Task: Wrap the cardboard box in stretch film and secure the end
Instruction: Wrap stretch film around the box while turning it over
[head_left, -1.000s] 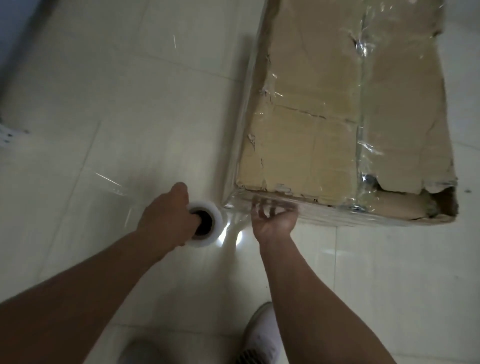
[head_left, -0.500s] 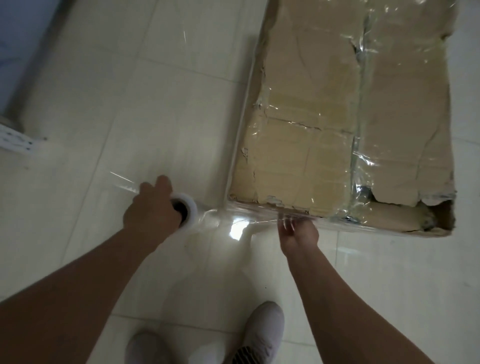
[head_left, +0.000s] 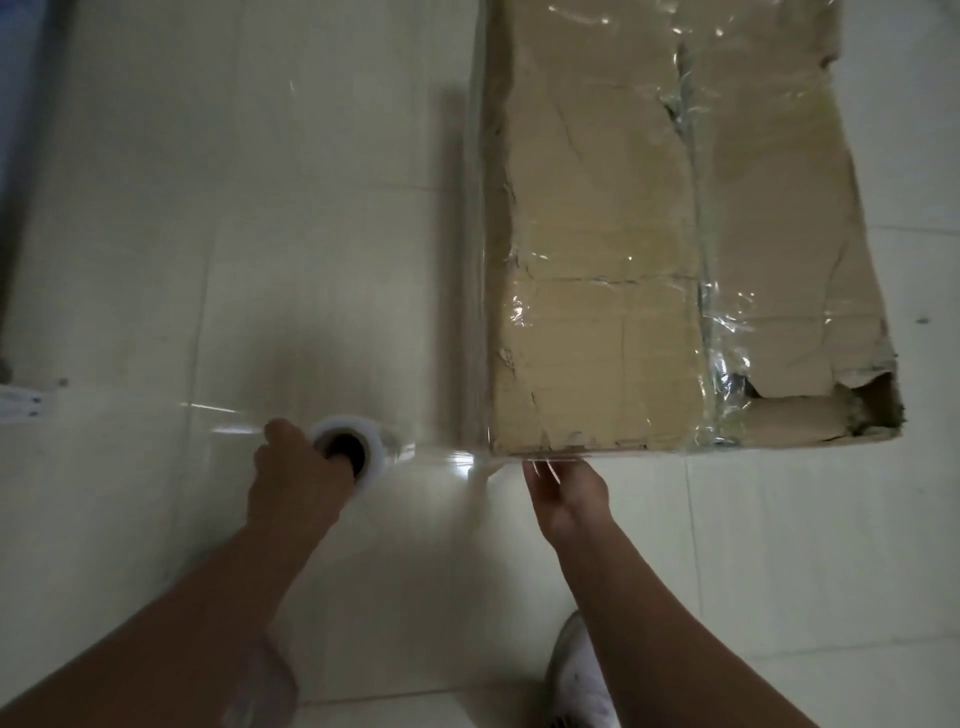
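A large worn cardboard box (head_left: 613, 270) stands on the tiled floor at the upper right, partly covered in shiny stretch film, with a torn near-right corner. My left hand (head_left: 296, 478) grips the white film roll (head_left: 353, 447) by its dark core, left of the box's near-left corner. A clear sheet of film (head_left: 447, 457) stretches from the roll to that corner. My right hand (head_left: 566, 493) presses flat against the box's near face, fingers pointing up at the lower edge.
Pale floor tiles (head_left: 234, 234) surround the box. My white shoe (head_left: 576, 675) shows at the bottom, close under my right arm. A dark strip and a white object (head_left: 21, 405) sit at the left edge.
My left hand has drawn the roll left and back, away from the box corner, unrolling more film. My right hand has slid right along the near face.
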